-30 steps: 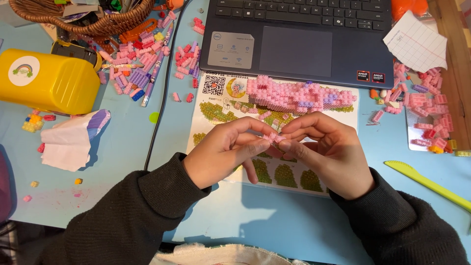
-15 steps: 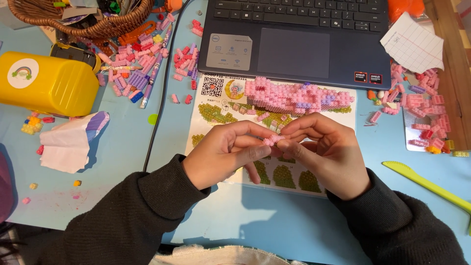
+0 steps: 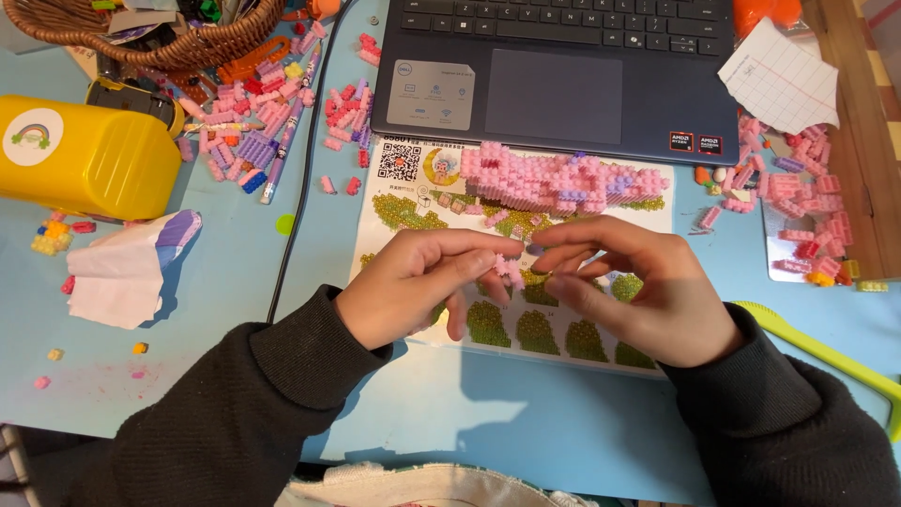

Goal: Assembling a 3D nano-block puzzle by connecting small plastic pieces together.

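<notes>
Since the earlier frames both hands have spread slightly. The left hand (image 3: pixel 413 286) and right hand (image 3: pixel 638 286) meet at centre frame, fingertips pinched together on a small pink brick (image 3: pixel 511 272), over the instruction sheet (image 3: pixel 526 324). Beyond: pink brick model (image 3: pixel 563 183), laptop (image 3: pixel 554 66). Upper left: yellow container (image 3: pixel 84 155), loose bricks (image 3: pixel 253 122) crowding the desk (image 3: pixel 216 282).
</notes>
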